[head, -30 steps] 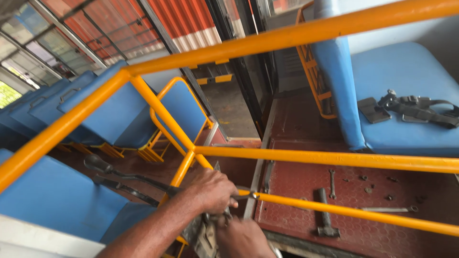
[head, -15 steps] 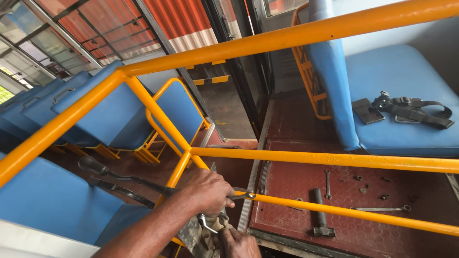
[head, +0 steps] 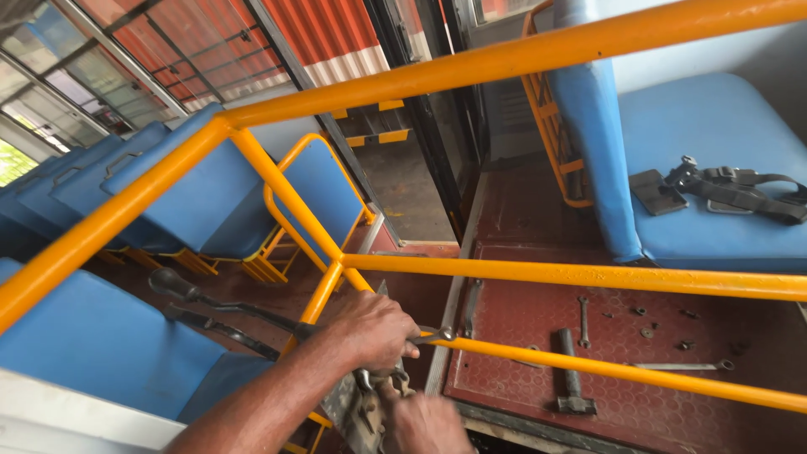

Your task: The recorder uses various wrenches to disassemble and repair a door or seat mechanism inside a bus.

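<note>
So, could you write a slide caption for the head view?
Left hand grips a spanner at a yellow rail; right hand below; hammer on the floor.

Running off the bottom edge: the right hand (head: pixel 424 424), fingers blurring and grip impossible to read. Hiding under the left hand (head: pixel 370 330): most of the spanner (head: pixel 433 335), only its ring end showing. Getting lost between both hands: a grimy metal part (head: pixel 357 408), shape too unclear to tell. Sitting too small to identify: the loose bits (head: pixel 647 322) on the red floor (head: pixel 521 319). Cutting off at the right edge: the black strap (head: pixel 740 189).
</note>
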